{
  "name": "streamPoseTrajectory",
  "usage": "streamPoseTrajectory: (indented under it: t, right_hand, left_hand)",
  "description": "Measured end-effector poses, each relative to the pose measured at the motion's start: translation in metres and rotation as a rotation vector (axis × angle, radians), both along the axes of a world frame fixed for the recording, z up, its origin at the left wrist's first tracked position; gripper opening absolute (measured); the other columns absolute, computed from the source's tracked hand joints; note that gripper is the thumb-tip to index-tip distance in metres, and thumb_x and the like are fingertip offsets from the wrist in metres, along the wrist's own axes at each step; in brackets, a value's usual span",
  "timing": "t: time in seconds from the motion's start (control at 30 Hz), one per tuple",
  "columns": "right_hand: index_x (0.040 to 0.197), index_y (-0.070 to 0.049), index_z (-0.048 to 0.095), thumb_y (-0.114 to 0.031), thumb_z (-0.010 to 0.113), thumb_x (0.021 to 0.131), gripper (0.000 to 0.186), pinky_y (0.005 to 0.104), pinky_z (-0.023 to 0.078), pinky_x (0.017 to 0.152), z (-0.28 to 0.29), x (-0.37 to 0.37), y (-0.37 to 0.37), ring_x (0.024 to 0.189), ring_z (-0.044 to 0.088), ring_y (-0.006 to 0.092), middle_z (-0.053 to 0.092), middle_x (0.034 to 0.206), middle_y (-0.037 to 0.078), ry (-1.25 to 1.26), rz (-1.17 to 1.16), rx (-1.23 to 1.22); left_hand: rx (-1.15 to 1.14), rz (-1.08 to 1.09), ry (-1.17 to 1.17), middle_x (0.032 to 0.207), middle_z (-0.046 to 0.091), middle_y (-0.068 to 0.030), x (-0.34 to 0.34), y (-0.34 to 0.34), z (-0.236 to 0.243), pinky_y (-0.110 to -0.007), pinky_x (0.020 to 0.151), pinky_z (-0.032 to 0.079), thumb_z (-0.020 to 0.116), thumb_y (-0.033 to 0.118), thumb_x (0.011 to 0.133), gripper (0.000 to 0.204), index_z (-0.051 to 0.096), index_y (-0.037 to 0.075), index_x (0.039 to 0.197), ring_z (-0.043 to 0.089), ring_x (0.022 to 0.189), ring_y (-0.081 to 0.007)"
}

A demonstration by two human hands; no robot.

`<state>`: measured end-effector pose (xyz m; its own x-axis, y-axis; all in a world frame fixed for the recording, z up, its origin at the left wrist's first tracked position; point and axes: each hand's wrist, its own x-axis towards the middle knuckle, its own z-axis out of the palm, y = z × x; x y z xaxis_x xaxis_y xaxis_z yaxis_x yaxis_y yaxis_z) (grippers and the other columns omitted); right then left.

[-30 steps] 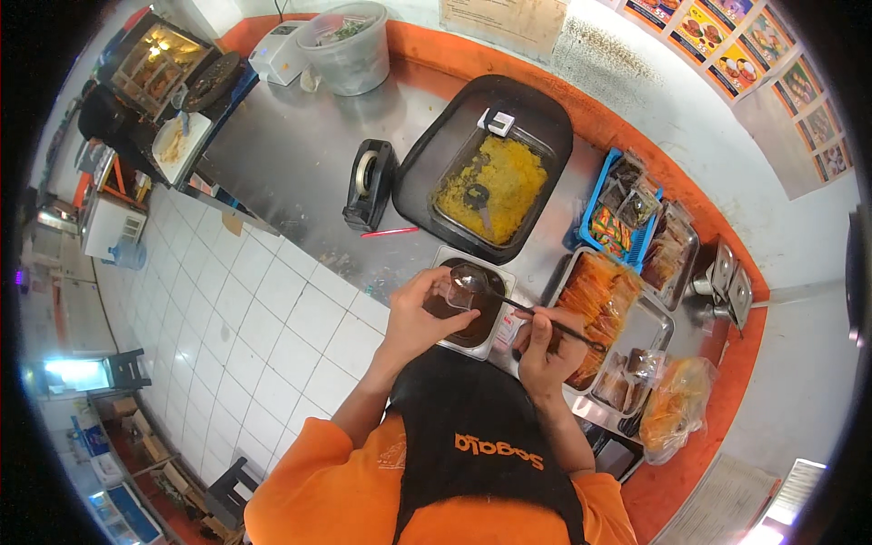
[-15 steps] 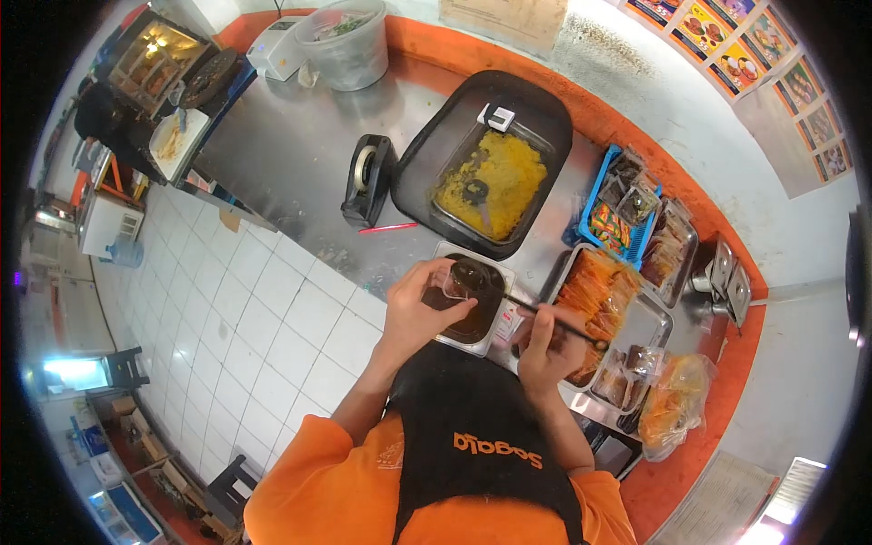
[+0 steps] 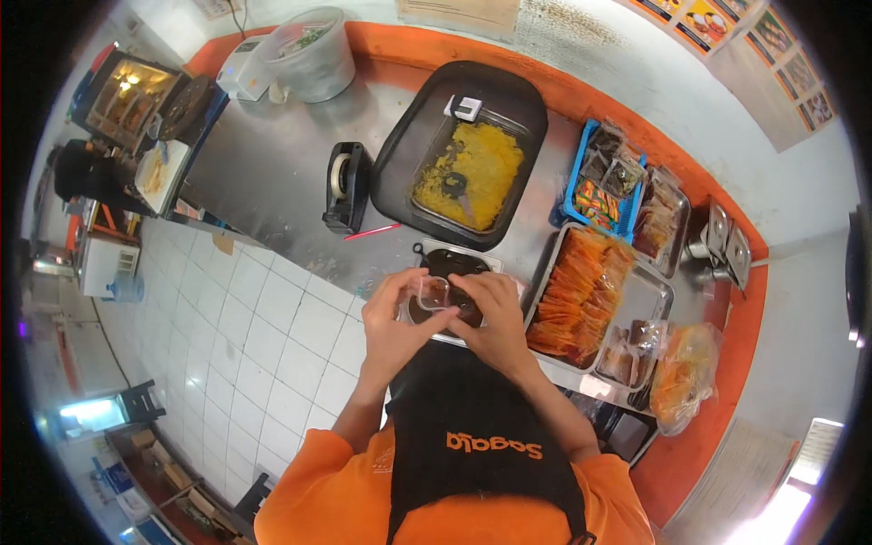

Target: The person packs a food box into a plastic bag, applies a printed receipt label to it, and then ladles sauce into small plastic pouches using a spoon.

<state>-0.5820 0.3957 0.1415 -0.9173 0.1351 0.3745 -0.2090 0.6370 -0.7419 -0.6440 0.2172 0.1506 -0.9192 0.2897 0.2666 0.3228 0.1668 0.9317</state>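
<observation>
Both of my hands are closed on a small clear plastic bag, with its mouth held in a rounded loop. My left hand pinches it from the left and my right hand from the right. Below them is a metal container of dark brown sauce, its near part largely covered by my hands. A black ladle handle sticks out past the container's far left corner; the ladle's bowl cannot be made out. How much the bag holds is unclear.
Beyond the container stands a black pan with yellow crumbly food and a spoon. A tape dispenser and red pen lie left of it. To the right are a tray of orange packets, a blue basket and a bulging plastic bag.
My right hand has let go of the black ladle, which now rests in the sauce container, and has taken hold of the clear bag beside my left hand. The view has shifted slightly.
</observation>
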Motion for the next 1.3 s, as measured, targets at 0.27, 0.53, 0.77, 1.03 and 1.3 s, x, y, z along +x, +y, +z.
streamPoseTrajectory:
  t: [0.27, 0.53, 0.77, 1.03, 1.3]
  right_hand:
    - [0.109, -0.006, 0.079, -0.010, 0.081, 0.090, 0.020, 0.0348, 0.051, 0.082, 0.027, 0.008, 0.021, 0.084, 0.070, 0.0255, 0.079, 0.096, 0.007, 0.034, 0.056, -0.406]
    - [0.107, 0.000, 0.077, -0.003, 0.077, 0.094, 0.014, 0.0268, 0.051, 0.085, 0.020, 0.025, 0.027, 0.091, 0.067, 0.0096, 0.078, 0.096, 0.006, -0.015, -0.071, -0.873]
    - [0.102, 0.001, 0.073, -0.004, 0.079, 0.093, 0.012, 0.0261, 0.051, 0.084, 0.011, 0.035, 0.035, 0.091, 0.066, 0.0098, 0.074, 0.098, 0.004, 0.027, -0.131, -0.990]
    - [0.098, 0.000, 0.071, -0.005, 0.077, 0.095, 0.008, 0.0272, 0.051, 0.083, 0.014, 0.034, 0.040, 0.090, 0.066, 0.0103, 0.073, 0.097, 0.004, -0.010, -0.155, -1.080]
    - [0.105, 0.000, 0.076, -0.010, 0.082, 0.092, 0.017, 0.0261, 0.054, 0.082, 0.018, 0.030, 0.043, 0.090, 0.070, 0.0090, 0.079, 0.099, 0.007, -0.122, -0.048, -0.959]
  left_hand:
    - [0.436, -0.111, -0.278, 0.104, 0.072, -0.0106, 0.011, 0.021, 0.020, -0.028, 0.083, 0.058, 0.075, -0.007, 0.092, 0.022, 0.070, -0.005, 0.113, 0.070, 0.089, -0.0141]
    - [0.403, -0.202, -0.273, 0.096, 0.070, -0.0085, 0.012, 0.037, 0.021, -0.026, 0.072, 0.051, 0.071, 0.001, 0.098, 0.006, 0.072, -0.003, 0.102, 0.064, 0.080, -0.0120]
    - [0.516, -0.318, -0.342, 0.098, 0.070, -0.0067, 0.016, 0.053, 0.014, -0.024, 0.073, 0.052, 0.068, -0.009, 0.097, 0.011, 0.070, -0.004, 0.107, 0.067, 0.087, -0.0101]
    - [0.473, -0.245, -0.416, 0.102, 0.071, -0.0066, 0.031, 0.066, 0.013, -0.026, 0.088, 0.054, 0.066, -0.009, 0.098, 0.014, 0.069, -0.005, 0.111, 0.068, 0.094, -0.0125]
    - [0.419, -0.234, -0.407, 0.102, 0.074, -0.0075, 0.032, 0.067, 0.015, -0.023, 0.079, 0.054, 0.067, -0.004, 0.100, 0.014, 0.070, -0.004, 0.114, 0.068, 0.089, -0.0094]
